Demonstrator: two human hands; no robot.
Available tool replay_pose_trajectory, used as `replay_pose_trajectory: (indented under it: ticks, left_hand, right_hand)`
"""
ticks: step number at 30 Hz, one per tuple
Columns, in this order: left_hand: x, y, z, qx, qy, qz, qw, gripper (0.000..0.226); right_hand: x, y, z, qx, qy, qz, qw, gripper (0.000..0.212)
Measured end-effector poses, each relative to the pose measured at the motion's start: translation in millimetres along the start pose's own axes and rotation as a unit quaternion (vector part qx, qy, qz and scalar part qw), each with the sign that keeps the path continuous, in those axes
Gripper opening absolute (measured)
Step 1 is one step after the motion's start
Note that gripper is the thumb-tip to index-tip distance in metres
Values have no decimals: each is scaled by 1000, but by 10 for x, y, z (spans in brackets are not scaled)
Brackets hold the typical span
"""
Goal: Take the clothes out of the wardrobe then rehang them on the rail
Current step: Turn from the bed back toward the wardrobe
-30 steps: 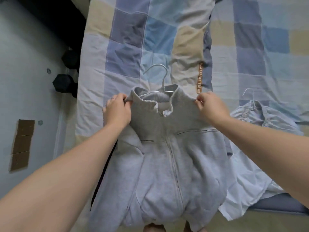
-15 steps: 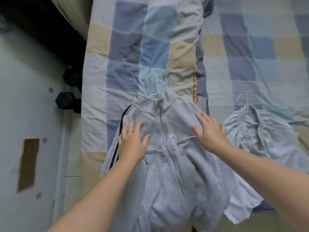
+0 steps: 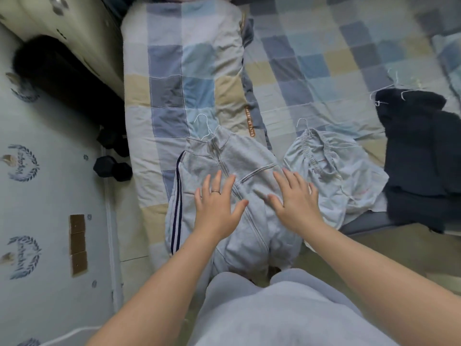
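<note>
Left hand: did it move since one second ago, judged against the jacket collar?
Yes. The left hand let go of the collar of the grey jacket and now is spread flat lower on its chest, nearer the person.

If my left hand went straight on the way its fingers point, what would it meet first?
The left hand lies on or just above the grey jacket; onward it would probably reach its collar first.
</note>
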State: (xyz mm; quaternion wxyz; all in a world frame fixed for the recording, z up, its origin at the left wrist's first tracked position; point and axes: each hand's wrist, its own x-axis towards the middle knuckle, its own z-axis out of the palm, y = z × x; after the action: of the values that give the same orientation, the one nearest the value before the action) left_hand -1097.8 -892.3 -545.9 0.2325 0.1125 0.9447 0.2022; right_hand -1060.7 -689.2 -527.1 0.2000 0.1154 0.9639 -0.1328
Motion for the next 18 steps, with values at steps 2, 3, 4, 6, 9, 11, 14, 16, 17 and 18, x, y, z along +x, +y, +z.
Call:
replay_pose_trajectory:
  ticks: [2, 3, 4, 6, 9, 11, 14, 16, 17, 18]
  left_hand:
    - [-108, 125, -23, -1, 15, 40, 999, 66]
    - [-160, 198, -27, -7, 22, 63, 998, 65]
    - [-208, 280, -19, -12, 29, 84, 996, 64]
    - [-297, 464, 29, -12, 34, 117, 992, 63]
    - [-402, 807, 144, 6, 31, 163, 986, 65]
    - [-459, 1072, 250, 20, 22, 188, 982, 69]
    - [-578, 1520, 473, 53, 10, 228, 972, 72]
    - [-691, 1874, 642, 70, 2, 260, 963, 72]
    - [-753, 2062, 736, 78, -4, 273, 959, 73]
    - [-820, 2258, 835, 86, -11, 287, 954, 73]
  right_hand:
    - [-213, 138, -108, 0, 19, 13, 1000, 61]
    - [-319, 221, -157, -1, 28, 19, 999, 61]
    - [-425, 315, -205, -2, 36, 27, 999, 61]
    - [-635, 521, -277, 1, 56, 41, 998, 60]
    - [-972, 853, -345, -4, 92, 59, 994, 61]
    - [-1215, 1098, -358, -3, 110, 80, 991, 61]
    - [-1617, 1528, -330, 6, 134, 119, 984, 59]
    - [-1903, 1855, -304, 14, 147, 150, 977, 59]
    - [-2048, 2021, -291, 25, 154, 168, 973, 60]
    - [-2196, 2190, -275, 37, 162, 184, 969, 61]
